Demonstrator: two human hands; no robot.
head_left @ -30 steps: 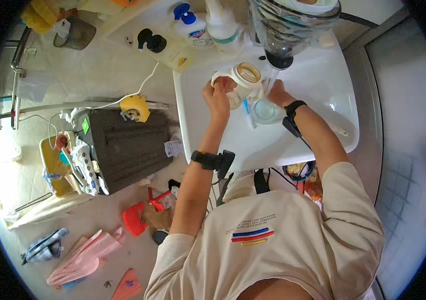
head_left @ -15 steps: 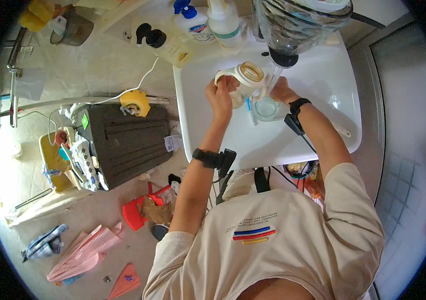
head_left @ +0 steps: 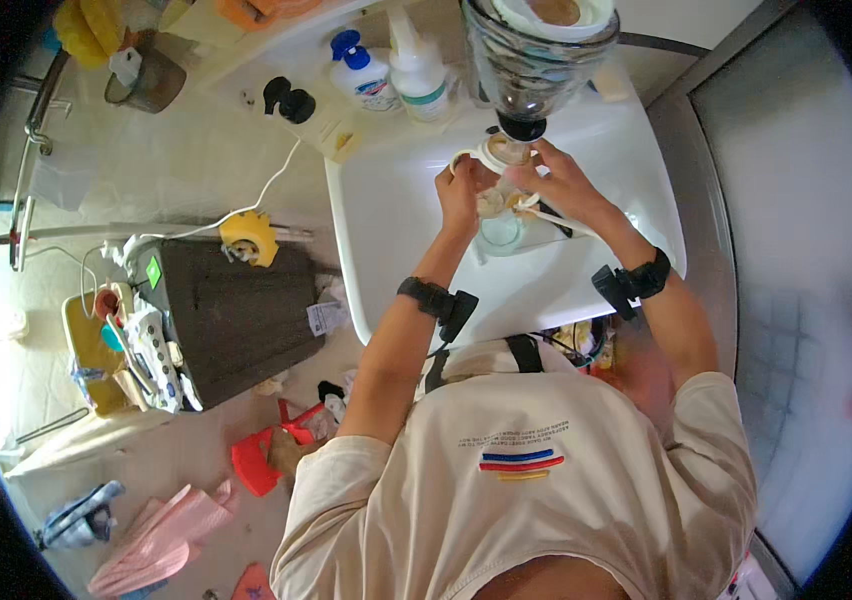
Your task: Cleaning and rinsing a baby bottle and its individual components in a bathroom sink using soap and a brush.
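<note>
A clear bottle with a cream collar and side handle is held over the white sink, its mouth just below a black spout. My left hand is closed around the bottle's handle side. My right hand has its fingers pressed on the other side, near the rim. Below the right hand slants a white-handled tool; its head is partly hidden, and I cannot tell whether the hand touches it. A clear glass jar rests in the basin beneath the hands.
Pump bottles, one blue-topped and one white, stand behind the sink beside a black-topped dispenser. A ridged clear vessel looms above the spout. A dark box is at left; cloths lie on the floor.
The bottle has come under the spout and is more level. My right hand has moved from beside the jar up to the bottle's rim. The whole view has shifted slightly.
</note>
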